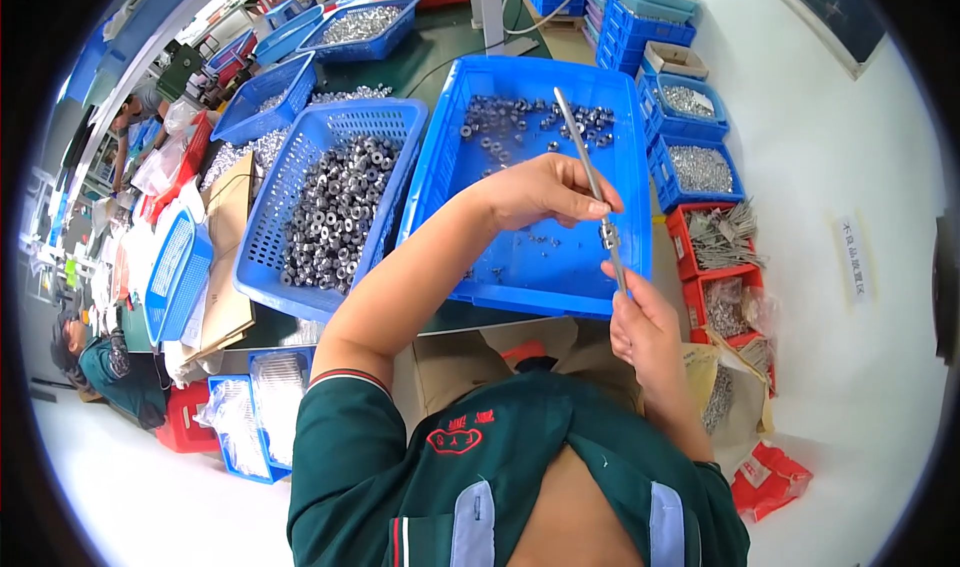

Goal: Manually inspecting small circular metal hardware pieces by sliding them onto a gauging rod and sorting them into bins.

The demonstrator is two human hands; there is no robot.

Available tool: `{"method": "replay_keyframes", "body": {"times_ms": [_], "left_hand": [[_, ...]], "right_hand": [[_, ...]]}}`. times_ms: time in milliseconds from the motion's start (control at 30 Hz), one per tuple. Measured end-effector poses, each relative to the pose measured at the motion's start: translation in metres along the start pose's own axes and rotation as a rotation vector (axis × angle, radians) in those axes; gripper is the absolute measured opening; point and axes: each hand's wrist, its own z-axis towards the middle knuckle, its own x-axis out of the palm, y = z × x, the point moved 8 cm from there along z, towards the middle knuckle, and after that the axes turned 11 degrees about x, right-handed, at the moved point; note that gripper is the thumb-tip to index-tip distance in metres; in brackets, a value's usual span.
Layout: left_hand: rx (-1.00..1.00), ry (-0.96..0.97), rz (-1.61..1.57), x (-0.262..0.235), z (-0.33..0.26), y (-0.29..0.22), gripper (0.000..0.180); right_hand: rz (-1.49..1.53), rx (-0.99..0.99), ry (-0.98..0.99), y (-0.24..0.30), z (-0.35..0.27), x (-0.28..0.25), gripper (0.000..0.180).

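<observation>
A slim metal rod [579, 137] slants over the large blue tray [628, 167], its far end pointing away from me. Partway down it sits a small silver metal piece, like a nut or collar [609, 235]. My left hand [548, 191] is closed around the rod just above that piece, thumb and fingers pinching it. Lower down, my right hand [642, 319] grips the rod's near end, fingers curled round it. Inside the tray, several dark metal nuts [500, 117] lie scattered toward the far side, with smaller bits near the middle.
A blue perforated basket [262, 257] full of nuts stands left of the tray. Beyond it are more parts baskets [360, 27] and cardboard [232, 252]. Right of the tray, blue bins [700, 167] and red bins [715, 242] hold metal parts. Another person [110, 362] is at far left.
</observation>
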Motion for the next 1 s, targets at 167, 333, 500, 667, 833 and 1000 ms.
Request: {"method": "replay_keyframes", "body": {"times_ms": [167, 333, 500, 667, 833, 1000], "left_hand": [[-0.036, 0.082, -0.007, 0.005, 0.000, 0.013, 0.027], [0.113, -0.120, 0.228, -0.038, -0.005, -0.025, 0.043], [0.073, -0.646, 1.011, -0.120, -0.031, -0.037, 0.025], [-0.114, -0.482, 1.498, -0.124, -0.021, -0.009, 0.018], [-0.145, -0.325, 1.656, -0.116, 0.006, 0.019, 0.025], [-0.100, -0.211, 1.727, -0.117, 0.022, 0.035, 0.017]], "right_hand": [[0.013, 0.015, -0.007, -0.005, 0.001, -0.003, 0.038], [0.025, -0.009, -0.037, -0.007, -0.005, -0.011, 0.039], [0.029, -0.022, -0.076, -0.010, -0.005, -0.016, 0.038], [0.032, -0.029, -0.041, -0.009, -0.003, -0.019, 0.037], [0.053, -0.026, -0.011, -0.010, 0.001, -0.019, 0.037], [0.029, -0.050, -0.012, -0.009, 0.003, -0.018, 0.037]]}}
